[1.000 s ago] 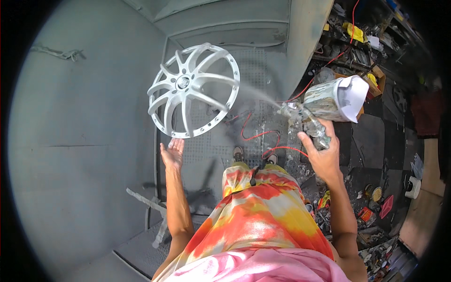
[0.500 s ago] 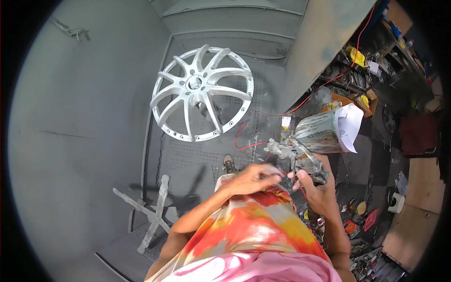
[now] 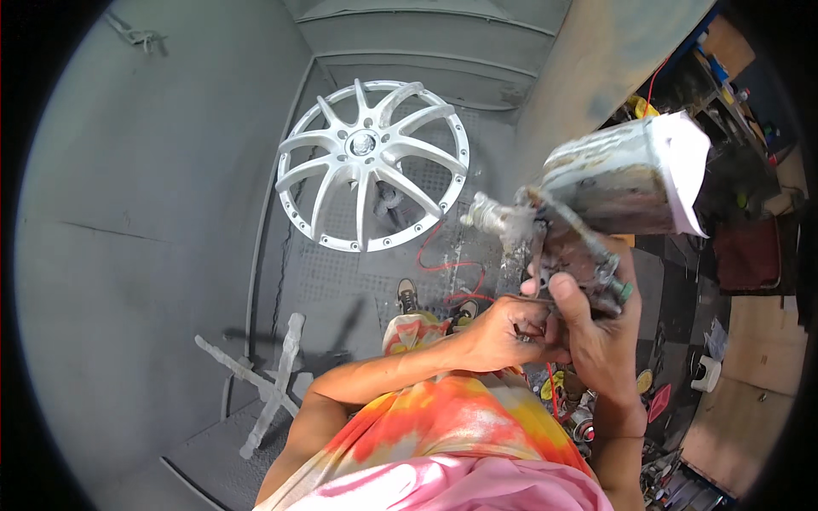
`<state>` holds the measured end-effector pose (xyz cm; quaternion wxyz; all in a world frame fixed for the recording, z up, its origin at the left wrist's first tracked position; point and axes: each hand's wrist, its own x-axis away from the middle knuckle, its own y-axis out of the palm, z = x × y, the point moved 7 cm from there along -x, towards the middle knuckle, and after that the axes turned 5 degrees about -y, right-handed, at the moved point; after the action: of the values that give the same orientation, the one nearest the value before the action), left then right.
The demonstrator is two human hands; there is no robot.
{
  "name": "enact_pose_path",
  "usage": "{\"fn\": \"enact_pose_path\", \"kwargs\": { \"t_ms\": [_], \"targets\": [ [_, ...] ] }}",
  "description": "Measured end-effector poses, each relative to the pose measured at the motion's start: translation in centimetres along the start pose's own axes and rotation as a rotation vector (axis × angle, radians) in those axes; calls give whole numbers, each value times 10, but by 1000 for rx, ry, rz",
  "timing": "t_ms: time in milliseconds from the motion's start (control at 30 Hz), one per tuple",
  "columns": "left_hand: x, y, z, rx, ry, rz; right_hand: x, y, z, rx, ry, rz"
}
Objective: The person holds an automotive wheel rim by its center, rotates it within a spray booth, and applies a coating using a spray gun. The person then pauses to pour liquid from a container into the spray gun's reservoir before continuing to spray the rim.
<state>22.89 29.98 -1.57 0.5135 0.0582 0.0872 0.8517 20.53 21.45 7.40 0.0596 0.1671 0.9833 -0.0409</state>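
Observation:
My right hand [image 3: 596, 332] is wrapped round a paint-crusted spray gun [image 3: 511, 220], its nozzle toward the left. A grey, paint-streaked cup [image 3: 596, 183] with white paper [image 3: 686, 170] at its rim sits on the gun. Against the gun's lower end, my left hand [image 3: 507, 334] is closed with curled fingers; what they grip is hidden. A red air hose [image 3: 552, 387] hangs just below both hands. Beyond them, a silver multi-spoke wheel rim [image 3: 365, 170] is face up in the grey booth, apart from my hands.
Grey booth walls [image 3: 162, 170] rise at left and back, with a panel [image 3: 618, 72] on the right. A crossed, paint-coated stand [image 3: 277, 387] is at lower left. Shelves [image 3: 724, 102], a white stool [image 3: 706, 373] and cluttered cans [image 3: 582, 424] lie to the right.
The spray gun and cup have come up and nearer in my right hand. My left hand has moved right and closed against the gun's lower end. The view has shifted slightly.

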Motion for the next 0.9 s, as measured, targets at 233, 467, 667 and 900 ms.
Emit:
{"fn": "enact_pose_path", "kwargs": {
  "t_ms": [233,467,667,900],
  "targets": [
    [3,-8,45,-148,384,87,-19,9,-27,-68,-18,46],
    [-19,-1,31,54,210,19,-53,6,-31,216,129,-115],
    [-14,-80,-82,416,-134,239,-88,6,-50,381,-137,-106],
    [61,-184,-182,838,-169,909,-105,42,-57,163,-135,-289]
  ]
}}
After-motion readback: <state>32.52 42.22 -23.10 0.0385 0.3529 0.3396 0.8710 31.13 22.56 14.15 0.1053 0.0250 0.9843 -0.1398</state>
